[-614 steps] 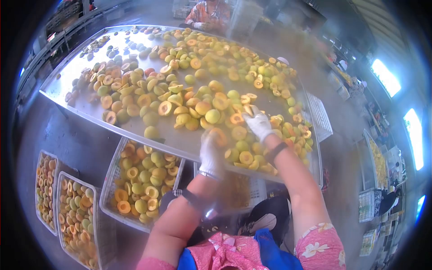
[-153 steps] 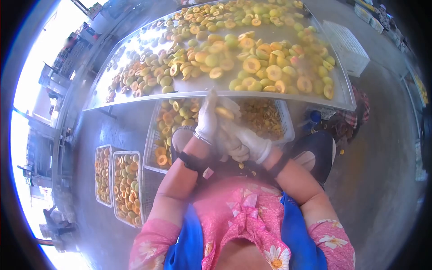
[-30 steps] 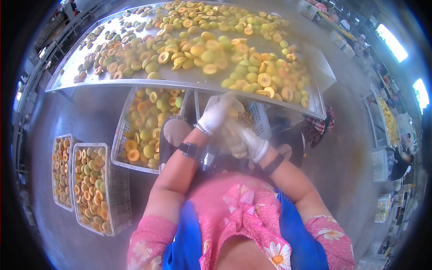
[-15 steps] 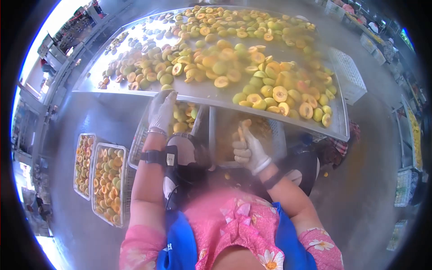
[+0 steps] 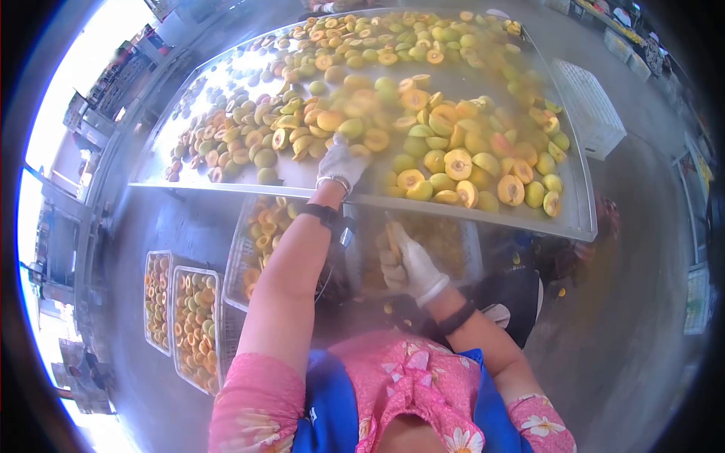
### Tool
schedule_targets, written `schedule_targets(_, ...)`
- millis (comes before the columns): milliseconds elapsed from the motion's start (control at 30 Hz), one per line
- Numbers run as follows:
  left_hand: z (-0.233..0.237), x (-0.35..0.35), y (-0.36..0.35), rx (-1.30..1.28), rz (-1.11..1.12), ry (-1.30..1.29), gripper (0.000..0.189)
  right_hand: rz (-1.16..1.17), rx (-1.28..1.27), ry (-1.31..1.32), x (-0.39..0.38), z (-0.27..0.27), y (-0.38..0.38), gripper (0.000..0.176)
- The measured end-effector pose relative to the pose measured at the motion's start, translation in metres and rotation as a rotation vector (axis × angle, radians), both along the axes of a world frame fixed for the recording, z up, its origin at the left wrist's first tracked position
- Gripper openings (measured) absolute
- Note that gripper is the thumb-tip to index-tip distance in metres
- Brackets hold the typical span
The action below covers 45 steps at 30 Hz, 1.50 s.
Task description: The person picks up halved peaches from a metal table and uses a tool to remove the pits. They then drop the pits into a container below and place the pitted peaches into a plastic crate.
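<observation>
My left hand (image 5: pixel 341 162), in a white glove, reaches over the near edge of the metal tray table (image 5: pixel 226 188). Its fingertips are right at the yellow-green peach halves (image 5: pixel 458 164), and a half overlaps the glove's right side. How far the fingers close is hidden by the back of the hand. Lower and to the right, my gloved right hand (image 5: pixel 414 266) is closed around a slim tan tool (image 5: pixel 393 240), its tip pointing up. This hand is over a crate (image 5: pixel 474 249) with blurred yellowish-brown contents under the tray's edge.
A crate of peach halves (image 5: pixel 260 235) stands beneath the tray's front, left of centre. Two more filled crates (image 5: pixel 219 321) rest on the floor at left. Beyond the tray's right side is a white plastic crate (image 5: pixel 593 106). Other work tables line the far right.
My left hand has moved from the tray's front edge up and right onto the fruit. My right hand keeps the tan tool, nearly in place. The whole view has shifted slightly.
</observation>
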<state>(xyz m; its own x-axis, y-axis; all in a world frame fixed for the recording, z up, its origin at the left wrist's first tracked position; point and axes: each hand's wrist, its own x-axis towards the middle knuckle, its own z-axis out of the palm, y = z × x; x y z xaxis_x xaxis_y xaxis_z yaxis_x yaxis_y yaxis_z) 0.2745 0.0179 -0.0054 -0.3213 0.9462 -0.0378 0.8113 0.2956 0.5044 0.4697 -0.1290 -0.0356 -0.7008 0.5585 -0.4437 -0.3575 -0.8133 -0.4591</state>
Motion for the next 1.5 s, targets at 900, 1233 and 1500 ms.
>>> schedule_targets(900, -0.010, 0.063, -0.138, 0.379, -0.063, -1.576, 0.026, -0.322, 0.996, -0.705, -0.012, 0.001, -0.014, 0.057)
schedule_targets(1233, -0.001, 0.061, -0.147, 0.362, 0.030, -1.631, 0.029, -0.256, 1.014, -0.658, -0.009, 0.017, -0.024, 0.054)
schedule_targets(1500, 0.007, 0.069, -0.150, 0.418, 0.061, -1.205, 0.052, -0.308, 1.095, -0.571, -0.015, -0.017, -0.019, 0.054)
